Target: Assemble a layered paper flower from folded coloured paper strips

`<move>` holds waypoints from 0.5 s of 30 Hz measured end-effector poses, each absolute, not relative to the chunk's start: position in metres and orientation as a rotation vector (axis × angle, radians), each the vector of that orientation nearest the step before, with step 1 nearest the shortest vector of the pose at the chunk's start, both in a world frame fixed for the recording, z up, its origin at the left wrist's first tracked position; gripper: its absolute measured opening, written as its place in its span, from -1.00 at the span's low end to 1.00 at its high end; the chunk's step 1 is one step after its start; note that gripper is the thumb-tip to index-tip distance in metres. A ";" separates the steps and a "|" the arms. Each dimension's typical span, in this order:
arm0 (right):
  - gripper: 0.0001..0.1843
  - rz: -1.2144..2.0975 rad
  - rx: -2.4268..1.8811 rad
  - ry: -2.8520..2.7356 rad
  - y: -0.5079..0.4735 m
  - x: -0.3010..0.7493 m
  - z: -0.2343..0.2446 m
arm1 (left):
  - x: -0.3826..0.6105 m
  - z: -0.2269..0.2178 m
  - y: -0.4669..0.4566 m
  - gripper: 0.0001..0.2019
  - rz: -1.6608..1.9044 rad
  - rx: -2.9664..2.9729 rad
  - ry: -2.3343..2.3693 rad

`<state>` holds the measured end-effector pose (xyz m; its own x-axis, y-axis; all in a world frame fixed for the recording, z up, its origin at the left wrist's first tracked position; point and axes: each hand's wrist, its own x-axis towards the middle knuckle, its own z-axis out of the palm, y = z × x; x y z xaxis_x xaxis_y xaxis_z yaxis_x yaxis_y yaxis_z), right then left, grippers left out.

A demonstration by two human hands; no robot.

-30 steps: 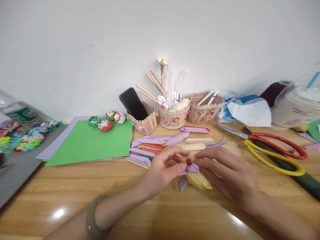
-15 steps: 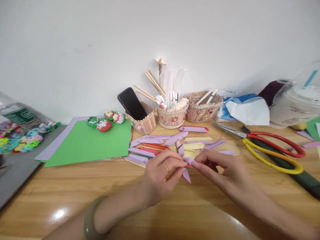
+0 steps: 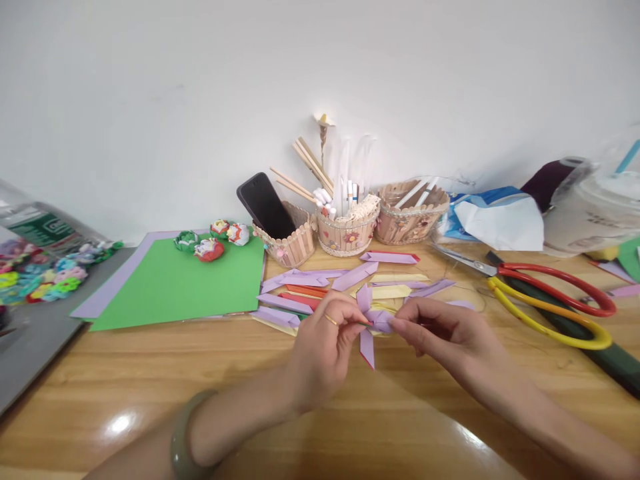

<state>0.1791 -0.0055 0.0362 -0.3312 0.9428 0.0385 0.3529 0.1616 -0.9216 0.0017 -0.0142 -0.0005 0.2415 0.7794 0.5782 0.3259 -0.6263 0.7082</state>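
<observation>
Between my two hands is a folded paper piece (image 3: 383,321), mostly purple with thin red edges, held just above the table. One strip of it points up and another hangs down. My left hand (image 3: 327,340) pinches its left side between thumb and fingertips. On its right side, the thumb and forefinger of my right hand (image 3: 445,330) are closed on the paper. Behind my hands lie several folded paper strips (image 3: 355,275) in purple, red, orange and pale yellow. My fingers hide part of the piece's middle.
Left are green paper (image 3: 200,287) with small paper flowers (image 3: 209,250), and a grey board (image 3: 30,360). Stick-built baskets (image 3: 349,237) stand along the wall, one holding a phone (image 3: 267,205). Scissors (image 3: 550,280), a tissue pack (image 3: 495,217) and a cup (image 3: 595,207) are on the right.
The paper piece has turned between my fingers; its purple face now shows more and its lower strip hangs straighter. My right fingers have shifted slightly right. The camera view moved a little.
</observation>
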 end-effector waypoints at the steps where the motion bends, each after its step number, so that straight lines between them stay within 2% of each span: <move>1: -0.66 1.152 -1.237 -1.785 -0.006 0.179 0.036 | 0.002 -0.001 -0.014 -0.88 1.356 2.057 1.017; 15: -0.64 1.144 -1.277 -1.777 -0.005 0.176 0.038 | 0.003 -0.002 -0.016 -0.94 1.305 1.747 1.093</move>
